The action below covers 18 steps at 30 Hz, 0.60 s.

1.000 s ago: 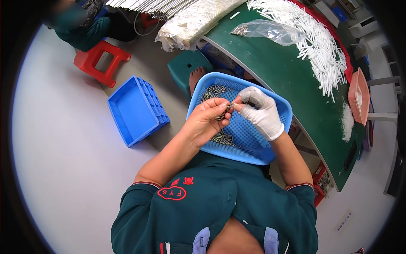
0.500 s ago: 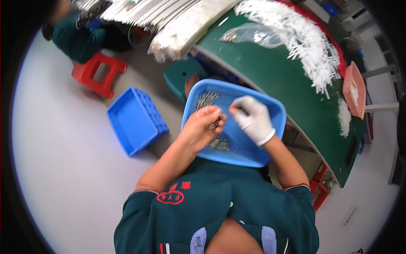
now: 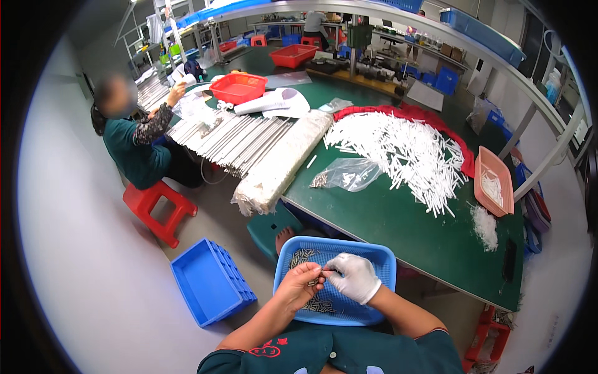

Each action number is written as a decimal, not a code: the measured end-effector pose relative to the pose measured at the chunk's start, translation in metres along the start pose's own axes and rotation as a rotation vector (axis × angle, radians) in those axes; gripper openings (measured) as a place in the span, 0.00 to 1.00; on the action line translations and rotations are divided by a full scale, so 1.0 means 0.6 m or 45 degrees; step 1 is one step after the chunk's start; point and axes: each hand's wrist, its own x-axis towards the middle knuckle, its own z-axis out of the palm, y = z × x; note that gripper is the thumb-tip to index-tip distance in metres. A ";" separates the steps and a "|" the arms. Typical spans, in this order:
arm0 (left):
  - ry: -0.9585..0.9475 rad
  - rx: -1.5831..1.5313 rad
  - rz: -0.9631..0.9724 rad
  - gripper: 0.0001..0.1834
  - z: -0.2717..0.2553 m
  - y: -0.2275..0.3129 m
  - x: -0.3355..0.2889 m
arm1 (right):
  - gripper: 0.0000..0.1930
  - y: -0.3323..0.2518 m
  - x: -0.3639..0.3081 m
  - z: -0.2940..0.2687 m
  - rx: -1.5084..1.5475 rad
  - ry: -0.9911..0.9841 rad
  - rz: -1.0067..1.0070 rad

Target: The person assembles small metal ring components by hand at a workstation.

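Note:
Over a light blue mesh basket (image 3: 387,254), my hands meet at the fingertips. My bare left hand (image 3: 295,288) is closed around several small metal pins, some showing below its fingers. My right hand (image 3: 355,278), in a white glove with bare fingertips, pinches right at the left thumb and forefinger; whatever is between its fingers is too small to make out. In the basket, more small metal pins (image 3: 320,305) lie in a heap under my left hand, and another heap shows along the basket's far left side.
A green table (image 3: 349,215) holds a pile of white tubes (image 3: 414,159), a clear bag (image 3: 352,174), a pink basket (image 3: 492,182) and long metal rods (image 3: 227,140). An empty blue crate (image 3: 208,280) stands at left. Beyond it, another person (image 3: 140,146) sits on a red stool (image 3: 159,212).
The view has tilted up, bringing the far room and the seated person into sight. My right hand has moved left from its gap, so its fingertips now meet my left hand's.

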 end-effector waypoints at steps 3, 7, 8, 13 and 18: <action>0.024 0.138 -0.012 0.02 -0.001 -0.008 -0.005 | 0.05 -0.009 -0.007 -0.010 -0.088 -0.076 0.002; 0.077 0.202 -0.032 0.02 0.006 -0.013 -0.014 | 0.04 -0.006 -0.021 -0.006 -0.216 -0.059 -0.074; 0.059 0.209 -0.023 0.03 0.006 -0.013 -0.015 | 0.04 -0.007 -0.022 -0.006 -0.197 -0.054 -0.086; 0.052 0.181 0.009 0.06 0.000 -0.001 -0.001 | 0.05 0.010 -0.012 -0.011 -0.008 0.056 -0.069; 0.057 0.057 0.048 0.09 0.022 0.019 0.006 | 0.05 0.014 -0.011 -0.040 0.119 0.127 0.021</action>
